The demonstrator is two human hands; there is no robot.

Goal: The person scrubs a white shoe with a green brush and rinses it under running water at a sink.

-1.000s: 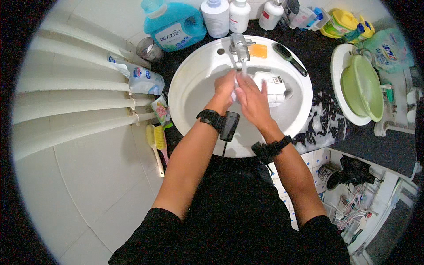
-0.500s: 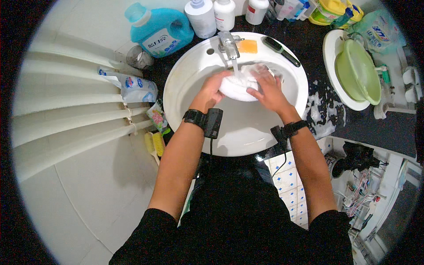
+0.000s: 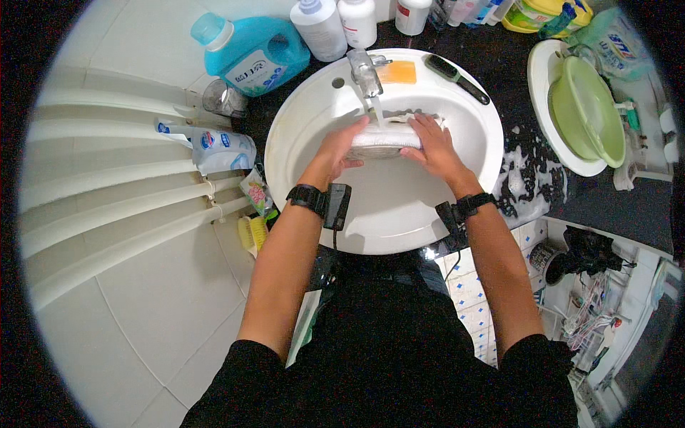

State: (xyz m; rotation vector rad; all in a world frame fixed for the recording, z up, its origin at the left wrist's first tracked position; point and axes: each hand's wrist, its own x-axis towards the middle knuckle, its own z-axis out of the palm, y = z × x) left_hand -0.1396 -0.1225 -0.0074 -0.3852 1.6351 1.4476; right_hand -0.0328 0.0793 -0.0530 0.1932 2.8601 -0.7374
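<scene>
A wet white shoe [image 3: 385,135], as far as its shape shows, is held crosswise over the basin of the white sink [image 3: 378,214]. My left hand [image 3: 342,148] closes on its left end, and my right hand [image 3: 435,146] grips its right end. A greyish band runs along the near lower side. Water from the metal faucet [image 3: 366,75] runs onto the shoe's far side. Part of the shoe is hidden behind my fingers.
An orange soap bar [image 3: 397,72] and a dark brush [image 3: 457,78] lie on the sink's far rim. At left stand a blue detergent bottle [image 3: 260,57] and a yellow-bristled brush [image 3: 253,232]. A green basin [image 3: 581,107] sits right, near foam [image 3: 528,185] on the black counter.
The shoe has turned in my hands, so a greyish band now faces me instead of a rounded white side. My left hand has shifted slightly left and down. Water keeps running.
</scene>
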